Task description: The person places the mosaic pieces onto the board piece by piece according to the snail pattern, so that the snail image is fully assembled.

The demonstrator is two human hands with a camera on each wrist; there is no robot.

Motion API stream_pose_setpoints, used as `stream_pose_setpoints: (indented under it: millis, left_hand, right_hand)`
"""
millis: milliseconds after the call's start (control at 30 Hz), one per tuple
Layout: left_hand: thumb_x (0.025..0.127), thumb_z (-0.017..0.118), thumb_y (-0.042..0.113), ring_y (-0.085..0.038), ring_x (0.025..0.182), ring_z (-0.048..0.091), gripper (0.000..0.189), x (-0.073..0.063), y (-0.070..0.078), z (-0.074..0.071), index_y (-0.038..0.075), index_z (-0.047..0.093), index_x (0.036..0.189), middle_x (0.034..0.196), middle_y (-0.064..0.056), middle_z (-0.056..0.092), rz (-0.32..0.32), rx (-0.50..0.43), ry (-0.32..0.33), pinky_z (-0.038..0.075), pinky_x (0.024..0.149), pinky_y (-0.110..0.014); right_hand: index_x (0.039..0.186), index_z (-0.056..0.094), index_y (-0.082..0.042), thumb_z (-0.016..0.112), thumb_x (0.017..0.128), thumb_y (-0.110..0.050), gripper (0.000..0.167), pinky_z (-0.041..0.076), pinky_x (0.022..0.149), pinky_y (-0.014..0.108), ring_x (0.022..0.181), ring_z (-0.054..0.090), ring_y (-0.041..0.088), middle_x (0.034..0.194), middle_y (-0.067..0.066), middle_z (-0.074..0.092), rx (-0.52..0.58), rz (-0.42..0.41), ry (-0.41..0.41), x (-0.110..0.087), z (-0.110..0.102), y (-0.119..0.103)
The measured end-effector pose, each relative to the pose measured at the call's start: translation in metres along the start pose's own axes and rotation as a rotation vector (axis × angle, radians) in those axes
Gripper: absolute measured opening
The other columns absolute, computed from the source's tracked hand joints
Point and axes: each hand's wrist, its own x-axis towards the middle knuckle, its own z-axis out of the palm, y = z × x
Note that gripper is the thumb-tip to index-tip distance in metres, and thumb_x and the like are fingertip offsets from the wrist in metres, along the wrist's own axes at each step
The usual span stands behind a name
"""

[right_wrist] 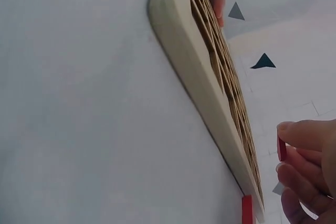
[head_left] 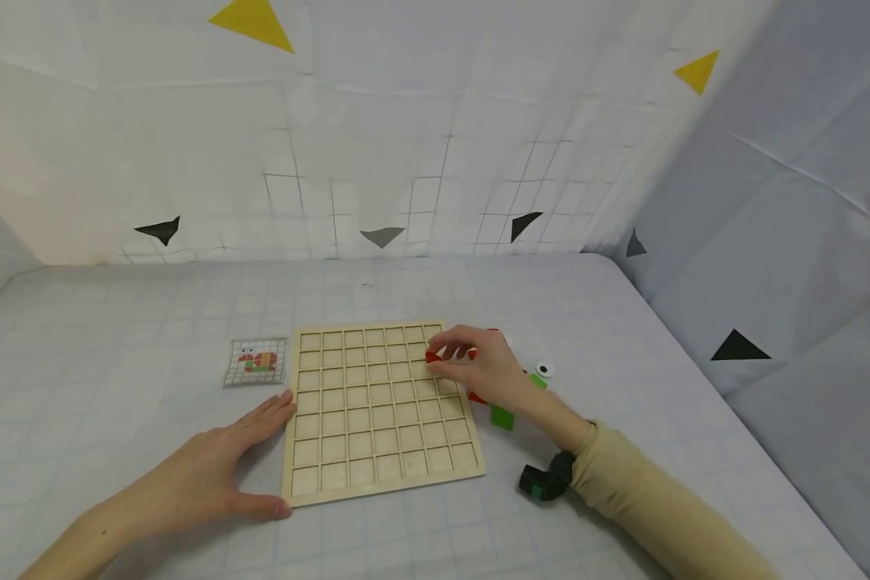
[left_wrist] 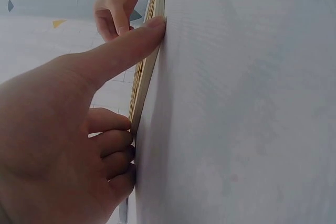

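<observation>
A pale wooden board (head_left: 383, 419) with a raised grid of square cells lies flat in the middle of the head view. My left hand (head_left: 206, 479) rests at its left side, thumb tip at the near corner and fingertips along the edge. Over the upper right cells, my right hand (head_left: 489, 369) pinches a small red piece (head_left: 432, 357) between thumb and fingertips. In the right wrist view this red piece (right_wrist: 281, 146) looks thin and flat, held above the board's level. Past the board's right edge lie green pieces (head_left: 503, 417) and red pieces (head_left: 477, 398), partly hidden under the right hand.
Left of the board lies a small gridded card (head_left: 259, 362) with a red and green picture. A round white eye piece (head_left: 544, 369) sits right of the right hand. A dark device (head_left: 547, 477) is at the right wrist. White sheeting (head_left: 435, 145) rises behind the table.
</observation>
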Motion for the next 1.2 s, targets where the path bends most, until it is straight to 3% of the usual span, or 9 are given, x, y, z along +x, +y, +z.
stream_pose_setpoints:
  millis: [333, 667, 1033, 1200]
  left_hand:
    - [0.067, 0.067, 0.081, -0.024, 0.146, 0.038, 0.11, -0.001, 0.0, 0.001, 0.021, 0.039, 0.155, 0.163, 0.005, 0.031, 0.0, 0.012, 0.003, 0.041, 0.106, -0.051]
    - [0.067, 0.067, 0.081, -0.024, 0.147, 0.036, 0.11, 0.0, -0.001, 0.002, 0.02, 0.039, 0.155, 0.163, 0.007, 0.029, 0.0, 0.014, 0.002, 0.039, 0.107, -0.05]
    - [0.067, 0.067, 0.08, -0.028, 0.145, 0.038, 0.109, 0.0, 0.0, 0.001, 0.02, 0.04, 0.154, 0.163, 0.004, 0.031, -0.002, -0.017, 0.001, 0.041, 0.106, -0.056]
    - [0.067, 0.067, 0.081, -0.025, 0.147, 0.036, 0.11, 0.0, 0.0, 0.001, 0.02, 0.04, 0.155, 0.164, 0.006, 0.029, -0.007, -0.011, -0.01, 0.04, 0.107, -0.053]
  right_hand:
    - [0.105, 0.076, -0.012, 0.083, 0.082, -0.015, 0.025, 0.053, 0.071, 0.029, 0.08, 0.065, 0.01, 0.094, -0.003, 0.075, 0.003, 0.02, 0.027, -0.001, 0.017, 0.005]
    - [0.107, 0.076, -0.011, 0.083, 0.082, -0.014, 0.025, 0.051, 0.067, 0.027, 0.078, 0.061, 0.013, 0.092, 0.001, 0.073, -0.005, 0.01, 0.033, -0.003, 0.022, 0.004]
    - [0.109, 0.075, -0.01, 0.081, 0.084, -0.012, 0.026, 0.053, 0.074, 0.026, 0.085, 0.065, 0.012, 0.099, 0.0, 0.074, -0.049, -0.009, 0.029, -0.003, 0.022, 0.008]
    - [0.11, 0.075, -0.01, 0.079, 0.085, -0.01, 0.025, 0.054, 0.08, 0.026, 0.092, 0.068, 0.012, 0.105, 0.0, 0.074, -0.034, 0.005, 0.011, -0.004, 0.023, 0.009]
